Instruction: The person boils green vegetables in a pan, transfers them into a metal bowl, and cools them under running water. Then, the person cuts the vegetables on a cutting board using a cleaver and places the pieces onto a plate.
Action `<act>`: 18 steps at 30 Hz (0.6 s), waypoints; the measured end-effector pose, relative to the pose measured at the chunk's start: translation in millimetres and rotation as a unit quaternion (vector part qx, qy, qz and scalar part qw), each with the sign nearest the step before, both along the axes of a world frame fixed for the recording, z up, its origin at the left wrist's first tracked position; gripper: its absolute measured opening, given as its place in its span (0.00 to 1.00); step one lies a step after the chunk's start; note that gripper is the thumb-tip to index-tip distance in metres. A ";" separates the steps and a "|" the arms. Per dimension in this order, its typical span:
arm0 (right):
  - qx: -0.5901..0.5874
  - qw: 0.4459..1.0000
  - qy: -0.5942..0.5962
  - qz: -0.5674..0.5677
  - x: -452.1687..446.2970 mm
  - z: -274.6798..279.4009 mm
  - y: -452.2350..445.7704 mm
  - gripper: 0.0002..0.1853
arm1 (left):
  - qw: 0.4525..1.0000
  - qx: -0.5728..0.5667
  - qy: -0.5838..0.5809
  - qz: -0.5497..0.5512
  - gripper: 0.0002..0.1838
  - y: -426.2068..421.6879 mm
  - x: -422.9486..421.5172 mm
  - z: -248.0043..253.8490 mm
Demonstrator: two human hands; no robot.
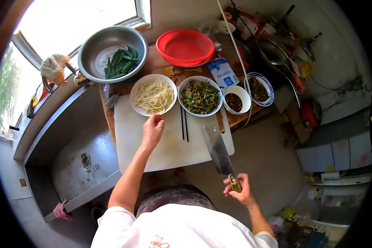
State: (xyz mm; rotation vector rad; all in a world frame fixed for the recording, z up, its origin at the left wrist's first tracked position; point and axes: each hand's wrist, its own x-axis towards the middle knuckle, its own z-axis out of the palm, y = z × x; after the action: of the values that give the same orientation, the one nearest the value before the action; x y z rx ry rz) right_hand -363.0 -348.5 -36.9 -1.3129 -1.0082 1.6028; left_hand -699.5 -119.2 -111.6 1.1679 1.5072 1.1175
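Observation:
My right hand (242, 189) grips the worn handle of a cleaver (217, 149), whose broad blade points up and away over the right front edge of the white cutting board (169, 155). My left hand (153, 129) is closed, fingers drawn together, just at the near rim of a white bowl (133, 103) of pale noodle-like strands (154, 94). What those fingers hold, if anything, is hidden. Right of it stands a bowl (193, 114) heaped with chopped green vegetables (200, 96). Black chopsticks (184, 126) lie on the board between my hands.
At the back are a metal basin (87, 46) with long green pods or leaves, a red plastic basket (185, 46) and a blue-white packet (223, 73). Rightward stand a small bowl of dark sauce (234, 102) and a blue-rimmed bowl (270, 91). A metal sink (76, 144) lies left.

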 end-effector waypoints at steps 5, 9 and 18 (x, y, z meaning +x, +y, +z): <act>0.118 0.946 -0.252 0.167 -29.5 23.9 66.4 0.40 | 0.998 0.011 -0.004 0.065 0.08 -39.4 -47.9 16.6; 0.329 0.731 -0.512 0.308 -44.7 55.0 81.4 0.34 | 0.988 0.005 0.032 0.153 0.07 -79.7 -121.8 11.5; 0.359 0.483 -0.660 0.451 -125.9 81.3 118.9 0.33 | 0.967 -0.066 0.002 0.247 0.07 -204.0 -173.8 -3.4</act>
State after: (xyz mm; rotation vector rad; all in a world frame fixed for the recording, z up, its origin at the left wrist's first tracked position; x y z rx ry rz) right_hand -488.9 -229.6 44.4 -1.2149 -3.2584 0.0116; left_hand -873.3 -323.2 -114.9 0.7163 1.9046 1.3097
